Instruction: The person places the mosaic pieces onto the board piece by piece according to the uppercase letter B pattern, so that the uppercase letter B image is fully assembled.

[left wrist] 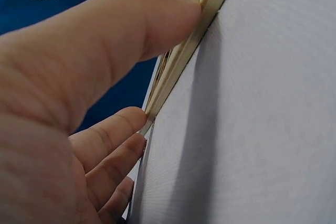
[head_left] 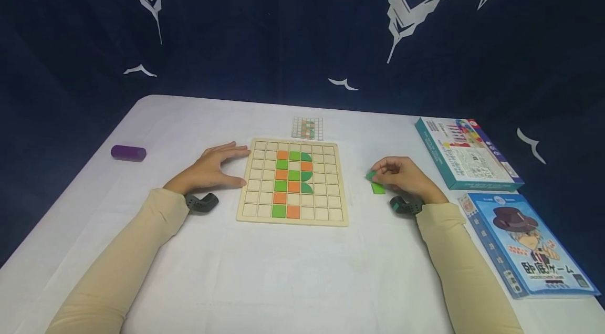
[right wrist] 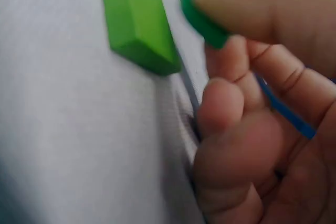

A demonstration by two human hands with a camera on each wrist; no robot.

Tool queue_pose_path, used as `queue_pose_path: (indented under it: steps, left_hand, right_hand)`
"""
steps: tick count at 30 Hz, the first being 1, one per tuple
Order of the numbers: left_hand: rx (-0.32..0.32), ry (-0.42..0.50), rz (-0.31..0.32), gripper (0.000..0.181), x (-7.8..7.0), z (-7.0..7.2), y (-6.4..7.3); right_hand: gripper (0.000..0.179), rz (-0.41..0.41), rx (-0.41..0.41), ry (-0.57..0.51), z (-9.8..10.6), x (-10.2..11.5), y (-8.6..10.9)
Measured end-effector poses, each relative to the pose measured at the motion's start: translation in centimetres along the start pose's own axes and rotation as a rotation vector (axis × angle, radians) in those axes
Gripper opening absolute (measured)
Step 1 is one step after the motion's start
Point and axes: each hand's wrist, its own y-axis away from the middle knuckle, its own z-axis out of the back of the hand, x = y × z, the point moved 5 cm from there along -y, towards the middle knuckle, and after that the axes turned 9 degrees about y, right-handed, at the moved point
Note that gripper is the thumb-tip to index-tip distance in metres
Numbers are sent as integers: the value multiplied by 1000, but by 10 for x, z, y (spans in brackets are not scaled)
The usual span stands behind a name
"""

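Observation:
A wooden grid board [head_left: 321, 213] lies flat mid-table, with orange, light green and dark green pieces set in its middle columns. My left hand [head_left: 212, 168] is at the board's left edge, its fingers spread and relaxed. In the left wrist view, the thumb [left wrist: 168, 22] presses against the board's side. Right of the board, my right hand [head_left: 402, 172] pinches a dark green piece [right wrist: 202, 22] between thumb and forefinger; the grip hides part of its outline. Just below that hand, a light green square block [head_left: 378, 189] rests on the white tablecloth.
Behind the board lies a small pattern card [head_left: 307, 128] showing a coloured grid. A purple cylinder [head_left: 128, 153] is at the far left. Along the right side sit a teal-edged game box [head_left: 472, 158] and a blue game box [head_left: 534, 250]. A dark patterned curtain [head_left: 283, 34] hangs behind the table.

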Motion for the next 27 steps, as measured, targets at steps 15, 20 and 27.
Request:
queue_pose_path:
  steps: [15,20,27]
  left_hand:
    - [2,0,-10,91,1,-1,0]
    - [1,-4,-19,90,2,-1,-1]
    - [-3,0,14,92,2,-1,-1]
  right_hand:
    - [38,13,-16,-113,0,23,1]
    - [40,13,23,-216,-7,36,-1]
    - [33,11,66,-322,-21,51,-4]
